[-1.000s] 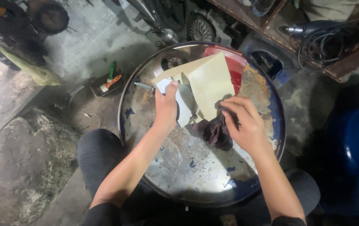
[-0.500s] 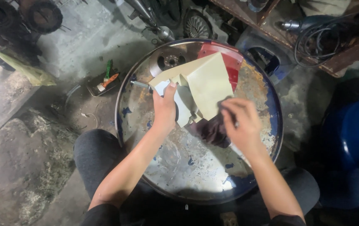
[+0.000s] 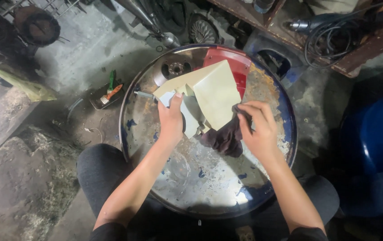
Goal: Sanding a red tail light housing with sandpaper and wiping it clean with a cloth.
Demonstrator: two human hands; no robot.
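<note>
I see the left hand [image 3: 171, 118] clamped on the cream angular plastic panel [image 3: 213, 96], steadying it on the worn round metal drum lid [image 3: 191, 178]. The right hand [image 3: 256, 129] presses a dark crumpled rag [image 3: 222, 139], pinched in its grip, against the panel's edge.

Bare drum top [image 3: 191, 178] before cream panel [image 3: 216, 91]
</note>
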